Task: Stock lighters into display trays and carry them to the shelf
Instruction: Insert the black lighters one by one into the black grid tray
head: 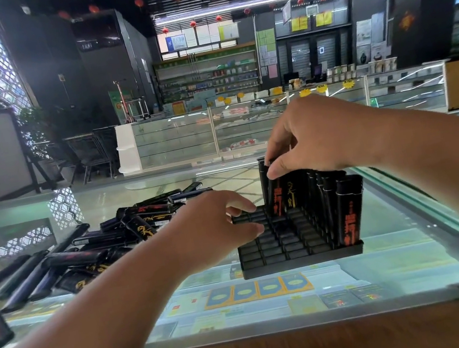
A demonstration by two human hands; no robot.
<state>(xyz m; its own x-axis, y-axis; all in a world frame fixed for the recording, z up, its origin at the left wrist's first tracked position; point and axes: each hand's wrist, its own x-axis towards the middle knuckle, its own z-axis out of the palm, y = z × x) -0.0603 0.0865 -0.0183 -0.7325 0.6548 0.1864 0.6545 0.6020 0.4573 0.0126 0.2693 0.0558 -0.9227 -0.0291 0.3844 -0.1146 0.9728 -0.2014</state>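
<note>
Your right hand (321, 135) comes down from above, thumb and fingers pinched together on the top of a black lighter (275, 196). It stands tilted in a back slot of the display tray (296, 262). Your left hand (215, 224) reaches forward and holds the tray's left edge with bent fingers and thumb. The tray is black plastic with many small square holes. More lighters stand in a row (345, 209) along its right side. A loose pile of lighters (128, 229) lies to the left on the shiny glass counter (400, 252).
</note>
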